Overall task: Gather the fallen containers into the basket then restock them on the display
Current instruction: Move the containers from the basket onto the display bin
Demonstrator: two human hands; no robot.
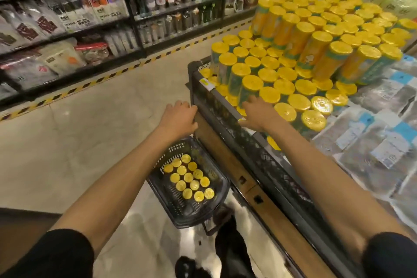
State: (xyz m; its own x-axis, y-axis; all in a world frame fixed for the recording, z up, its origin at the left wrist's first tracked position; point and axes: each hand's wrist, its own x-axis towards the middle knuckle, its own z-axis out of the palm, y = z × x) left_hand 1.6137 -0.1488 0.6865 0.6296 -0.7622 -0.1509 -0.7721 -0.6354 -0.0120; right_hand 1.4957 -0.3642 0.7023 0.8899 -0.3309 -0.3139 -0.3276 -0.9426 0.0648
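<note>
- the step in hand, i judge, is the restocking: the right hand (257, 114) reaches over the front edge of the display (216, 106) to one container (247, 91) in the front row.
- the right hand has its fingers stretched forward and apart and the thumb held wide. the tips lie against the lower wall of this container, and it seems to press, not to grasp.
- the left hand (180, 118) is at the corner of the display with bent fingers. i cannot tell if it grips the frame or only leans there.
- to do it well, push low on the wall and slowly, until the container stands straight against its neighbours. these are tall and narrow, so a push near the lid may tip one into the row.
- the upper stack (316, 36) behind looks tilted, so better not to knock it.
- the containers are round tubes with flat, shiny yellow lids and orange-green walls.
- many stand on the display in two levels. some more (188, 177) stand upright in the dark basket (187, 206) on the floor, just beside the display, below the left hand.
</note>
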